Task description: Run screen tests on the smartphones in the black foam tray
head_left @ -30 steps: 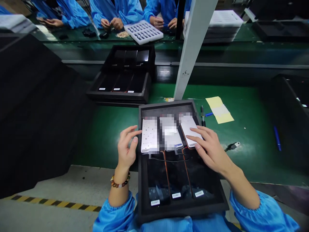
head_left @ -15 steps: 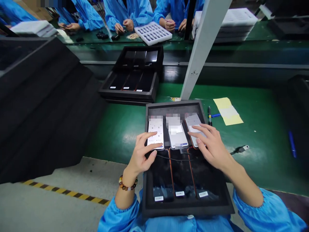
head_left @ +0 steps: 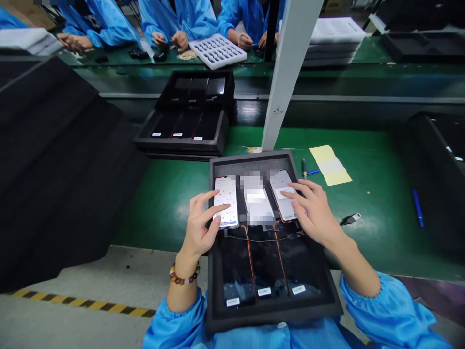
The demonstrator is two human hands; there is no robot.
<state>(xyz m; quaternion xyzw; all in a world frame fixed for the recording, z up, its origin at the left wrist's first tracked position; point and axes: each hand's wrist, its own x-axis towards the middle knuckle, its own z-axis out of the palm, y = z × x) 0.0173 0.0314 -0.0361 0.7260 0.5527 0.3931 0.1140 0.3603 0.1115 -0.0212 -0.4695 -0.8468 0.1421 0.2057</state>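
Note:
A black foam tray (head_left: 276, 317) in front of me holds two rows of phones. In the far row, the left phone (head_left: 225, 186), middle phone (head_left: 258, 213) and right phone (head_left: 278, 180) have lit screens. My left hand (head_left: 199, 225) is open, fingers spread over the left phone's screen. Its thumb is near that phone's lower edge. Over the right phone my right hand (head_left: 316, 213) is also open, index and middle fingers reaching onto the screen. Dark phones (head_left: 267, 266) with white labels lie in the near row. A thin black cable (head_left: 259, 239) crosses between the rows.
Stacked trays of dark phones (head_left: 181, 143) stand beyond on the green bench (head_left: 167, 194). A grey post (head_left: 281, 92) rises behind my tray. To the right are pens (head_left: 417, 208), yellow paper (head_left: 330, 165) and a USB plug (head_left: 350, 219). Co-workers' hands (head_left: 179, 41) are across the line.
The whole scene has shifted left in view. My left fingertips have moved up and left on the left phone's screen. My right hand stays over the right phone.

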